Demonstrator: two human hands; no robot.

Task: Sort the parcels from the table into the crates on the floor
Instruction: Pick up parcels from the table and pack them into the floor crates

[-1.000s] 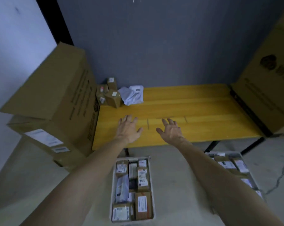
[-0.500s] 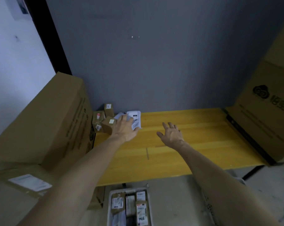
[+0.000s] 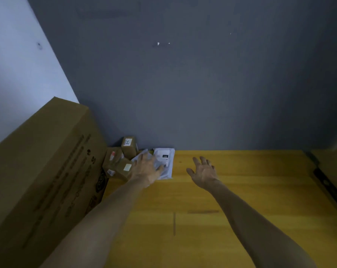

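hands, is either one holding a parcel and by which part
Nothing is gripped. The left hand rests on the near left part of the white mailer bag, fingers spread, not curled round it. The right hand hovers open above the table.

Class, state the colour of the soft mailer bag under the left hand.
White mailer bag, with a small dark label; head view.

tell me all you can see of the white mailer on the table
The white mailer looks like soft, wrinkled plastic with a dark printed patch. It lies flat at the table's far edge by the grey wall, right of the small brown boxes. The left hand rests on its left part, fingers spread.
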